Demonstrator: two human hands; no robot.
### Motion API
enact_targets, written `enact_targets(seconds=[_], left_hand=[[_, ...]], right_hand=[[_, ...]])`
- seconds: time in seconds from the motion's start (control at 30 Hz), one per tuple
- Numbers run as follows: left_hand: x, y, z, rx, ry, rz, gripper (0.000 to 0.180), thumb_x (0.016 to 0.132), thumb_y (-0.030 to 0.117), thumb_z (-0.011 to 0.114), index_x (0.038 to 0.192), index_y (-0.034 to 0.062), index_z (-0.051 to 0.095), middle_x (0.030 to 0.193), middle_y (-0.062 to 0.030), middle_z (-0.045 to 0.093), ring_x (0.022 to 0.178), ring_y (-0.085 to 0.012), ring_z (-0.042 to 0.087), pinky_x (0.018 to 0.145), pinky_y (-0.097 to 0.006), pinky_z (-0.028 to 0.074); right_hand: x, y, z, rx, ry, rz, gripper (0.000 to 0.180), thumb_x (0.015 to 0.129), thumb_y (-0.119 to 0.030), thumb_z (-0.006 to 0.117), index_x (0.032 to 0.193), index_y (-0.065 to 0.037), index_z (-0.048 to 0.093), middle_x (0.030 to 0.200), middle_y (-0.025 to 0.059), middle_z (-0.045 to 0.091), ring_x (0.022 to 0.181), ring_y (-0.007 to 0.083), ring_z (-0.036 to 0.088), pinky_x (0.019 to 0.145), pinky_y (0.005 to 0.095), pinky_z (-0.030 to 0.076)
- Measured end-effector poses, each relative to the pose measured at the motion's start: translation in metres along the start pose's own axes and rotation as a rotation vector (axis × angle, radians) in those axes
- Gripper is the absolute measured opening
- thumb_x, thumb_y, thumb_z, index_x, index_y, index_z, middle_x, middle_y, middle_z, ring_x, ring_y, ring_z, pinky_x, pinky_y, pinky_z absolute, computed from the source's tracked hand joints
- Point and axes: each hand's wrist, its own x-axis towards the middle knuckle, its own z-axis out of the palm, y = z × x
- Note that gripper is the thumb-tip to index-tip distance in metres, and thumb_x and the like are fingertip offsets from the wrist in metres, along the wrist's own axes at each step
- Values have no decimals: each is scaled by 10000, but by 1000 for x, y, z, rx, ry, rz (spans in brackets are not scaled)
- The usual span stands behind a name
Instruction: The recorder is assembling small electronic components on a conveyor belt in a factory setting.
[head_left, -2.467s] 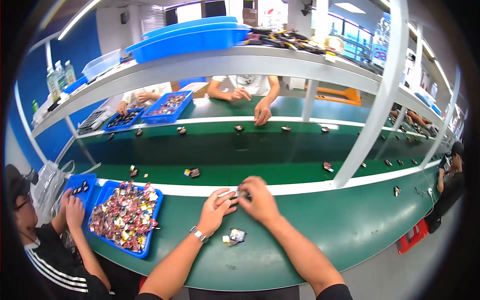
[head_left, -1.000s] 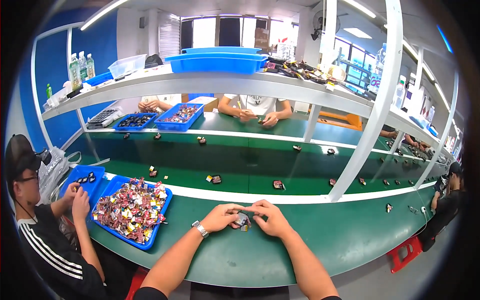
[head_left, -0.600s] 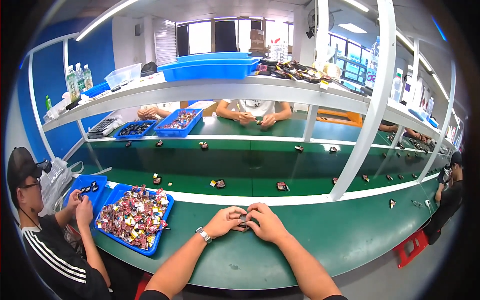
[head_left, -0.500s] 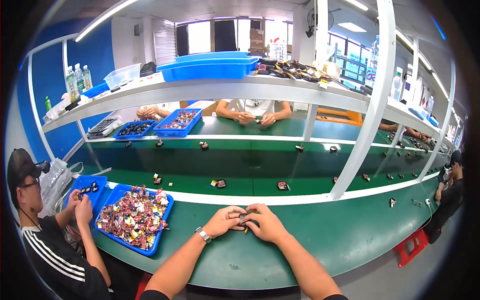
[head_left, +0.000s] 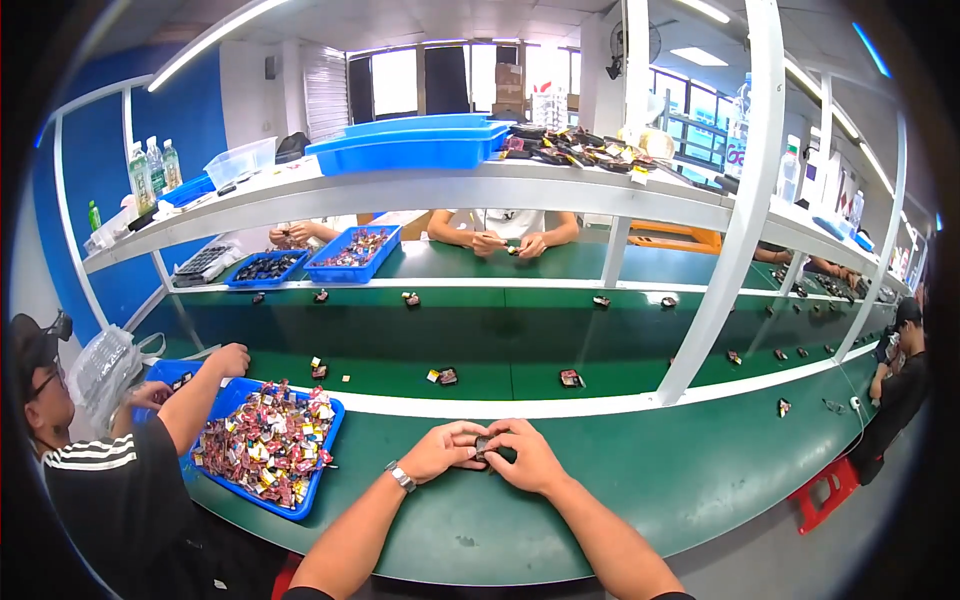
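Both of my hands meet over the green worktop, pinching a small dark electronic part between them. My left hand, with a watch on its wrist, grips its left side with curled fingers. From the other side, my right hand closes its thumb and fingers on the part. Fingers cover most of it, so its exact kind cannot be made out. To the left stands a blue tray heaped with small red, white and yellow parts.
Beyond a white rail, a dark green belt carries scattered small parts. A white post rises at right under a loaded shelf. A co-worker's arm extends at left; others sit across and far right. A red stool stands at right.
The co-worker at left has stretched an arm toward the belt. Parts on the belt have shifted slightly right. The yellow bit below my fingers no longer shows; both hands keep their hold.
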Motion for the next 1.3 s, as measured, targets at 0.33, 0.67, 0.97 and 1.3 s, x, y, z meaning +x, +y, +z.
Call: enact_targets(seconds=[0.33,0.67,0.97,1.3], left_hand=[[5,-1,8,46,110,39,259,949,-8,502,1208,-16,503,1133,-133,635,1036,-212,638,905,-363,566],[4,-3,7,12,102,59,277,957,-23,462,1232,-8,489,1164,-147,615,1077,-226,619,941,-391,546],[3,-5,5,-10,117,34,272,964,1,478,1236,-8,491,1172,-142,623,1061,-224,631,929,-385,549],[5,1,9,-1,174,8,208,961,30,519,1167,4,517,1099,-127,647,1009,-214,652,870,-361,580]], right_hand=[[0,-10,-2,-59,7,-12,154,773,-148,734,913,-85,719,1136,84,598,1126,272,540,956,384,458],[-1,-7,14,-113,178,-5,131,778,-113,716,906,-87,718,1098,62,613,1060,263,567,886,374,485],[-2,-10,20,-96,206,-22,129,779,-101,721,905,-86,703,1090,62,613,1028,267,575,858,374,497],[-2,-8,10,-43,175,-73,154,815,-114,701,968,-110,705,1151,69,590,1089,273,552,888,368,495]])
